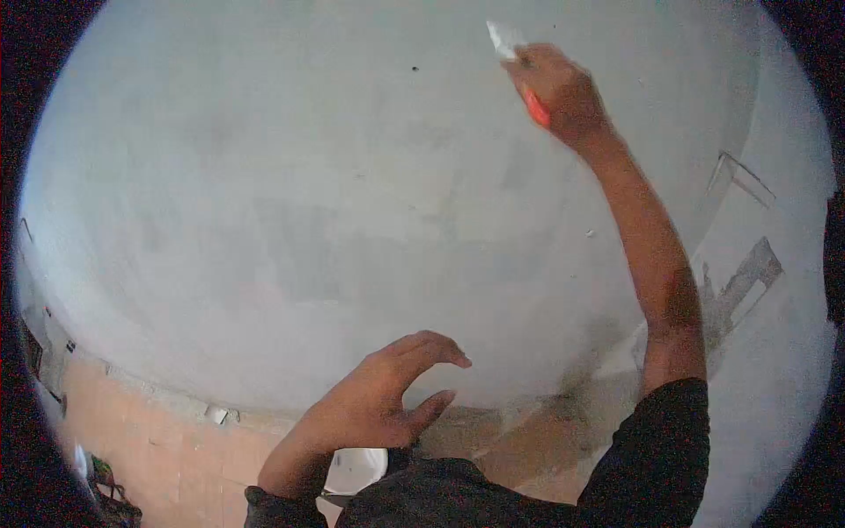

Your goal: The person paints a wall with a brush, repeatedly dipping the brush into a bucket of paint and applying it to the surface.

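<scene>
Dark shirt [431,500] is cut off; right hand [565,95] partly hides red-handled tool [537,110]

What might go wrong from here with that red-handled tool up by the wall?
1. The red-handled tool might slip: only the right hand grips it, at the end of an outstretched arm.
2. Its blade could snag if it slides over the dark spot on the wall.
3. That hand is bare, so its knuckles could scrape the wall.
</scene>
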A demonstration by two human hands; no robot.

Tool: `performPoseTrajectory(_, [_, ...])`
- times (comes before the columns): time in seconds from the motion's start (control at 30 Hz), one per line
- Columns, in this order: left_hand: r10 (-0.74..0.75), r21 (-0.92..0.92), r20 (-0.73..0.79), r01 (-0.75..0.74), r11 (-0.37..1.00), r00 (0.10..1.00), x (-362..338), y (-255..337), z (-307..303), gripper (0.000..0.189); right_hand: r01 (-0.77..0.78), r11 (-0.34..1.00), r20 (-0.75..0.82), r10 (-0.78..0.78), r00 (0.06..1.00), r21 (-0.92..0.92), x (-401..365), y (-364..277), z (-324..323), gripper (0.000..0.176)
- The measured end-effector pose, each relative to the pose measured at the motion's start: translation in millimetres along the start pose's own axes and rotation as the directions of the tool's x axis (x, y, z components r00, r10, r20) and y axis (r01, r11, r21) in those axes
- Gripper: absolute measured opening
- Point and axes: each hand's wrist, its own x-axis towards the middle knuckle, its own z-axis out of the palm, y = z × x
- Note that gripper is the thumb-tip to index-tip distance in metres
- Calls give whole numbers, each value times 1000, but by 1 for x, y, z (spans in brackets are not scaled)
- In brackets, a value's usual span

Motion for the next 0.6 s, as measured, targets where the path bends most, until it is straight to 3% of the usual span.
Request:
performPoseTrajectory(0.03, [-78,-43,25,79,996,997,0,1,1,36,-16,998,113,22,993,-54,-21,-16,15,21])
performPoseTrajectory(0.1, [-64,-13,39,64,998,997,-4,-7,2,36,25,993,36,-21,999,-115,-65,-52,48,23])
performPoseTrajectory(0.17, [-34,17,61,33,999,998,-7,-17,4,36,-151,984,-28,154,988,97,-96,-90,58,25])
performPoseTrajectory(0.43, [-127,-67,148,138,988,981,2,-56,26,33,-220,922,170,173,970,319,-143,-163,28,24])
performPoseTrajectory(0.5, [-191,-142,168,216,966,967,-7,-88,44,34,-365,788,292,245,925,495,-165,-193,18,21])
performPoseTrajectory(0.53, [-260,-212,204,302,929,944,-13,-104,53,36,-478,637,369,308,877,604,-187,-222,13,19])
performPoseTrajectory(0.6, [-274,-231,205,319,919,940,-25,-138,74,33,-599,412,448,408,795,687,-216,-264,-3,13])
